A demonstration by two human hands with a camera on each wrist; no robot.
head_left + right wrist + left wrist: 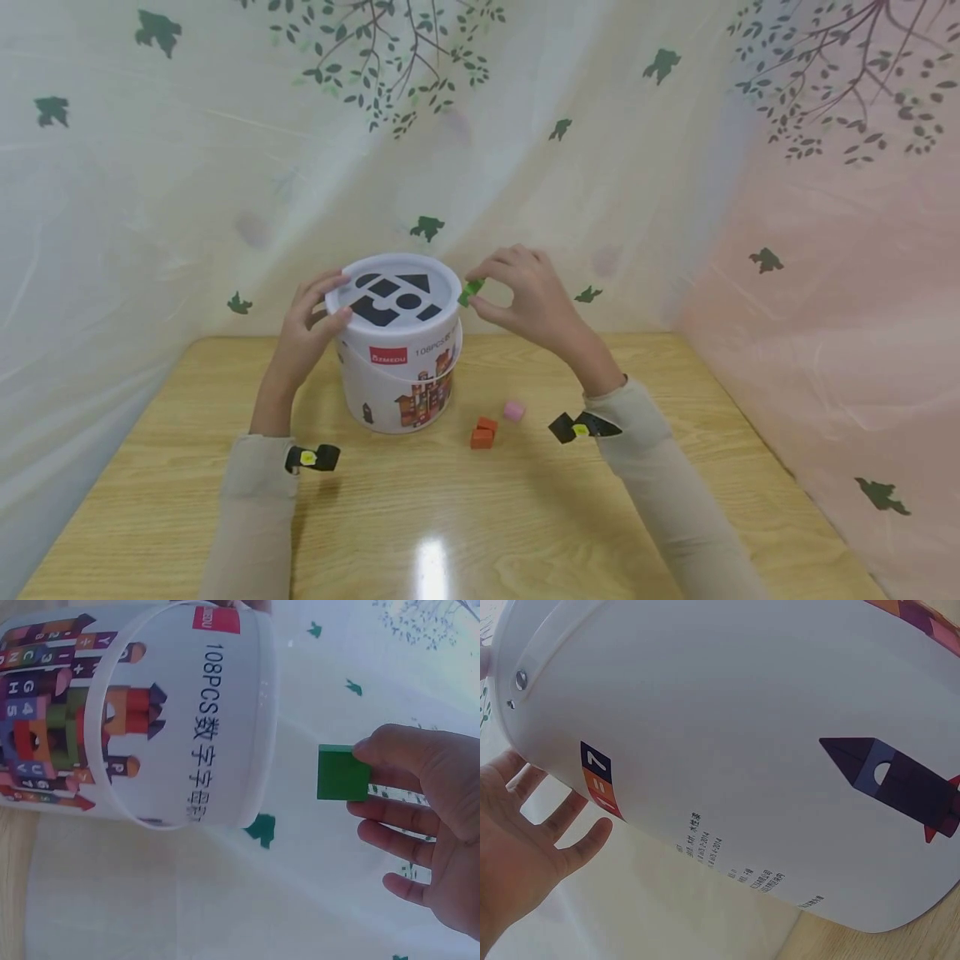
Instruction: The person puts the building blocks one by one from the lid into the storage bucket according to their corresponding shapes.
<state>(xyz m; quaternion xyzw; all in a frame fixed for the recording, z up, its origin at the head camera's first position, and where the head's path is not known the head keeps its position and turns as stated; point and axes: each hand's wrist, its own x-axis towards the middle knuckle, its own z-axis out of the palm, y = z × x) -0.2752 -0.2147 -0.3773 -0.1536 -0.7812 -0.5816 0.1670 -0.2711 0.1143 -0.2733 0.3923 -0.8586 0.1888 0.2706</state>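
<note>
A white bucket (pixel 397 367) with a shape-cutout lid (pixel 345 293) stands upright on the table, its printed toy-castle side facing forward. My left hand (pixel 303 333) rests against the lid's left edge, thumb in front and fingers farther back; the left wrist view has this hand (pixel 536 832) with fingers spread along the bucket's side. Between thumb and fingertips my right hand (pixel 528 296) pinches a green block (pixel 471 292), just right of the lid's rim. In the right wrist view the green block (pixel 343 774) shows a flat square face, apart from the bucket (pixel 247 712).
Two orange blocks (pixel 483 435) and a pink block (pixel 514 410) lie on the wooden table (pixel 375 517), right of the bucket's base. The bucket's white handle (pixel 459 350) hangs down its front. A leaf-patterned cloth (pixel 570 183) forms the backdrop.
</note>
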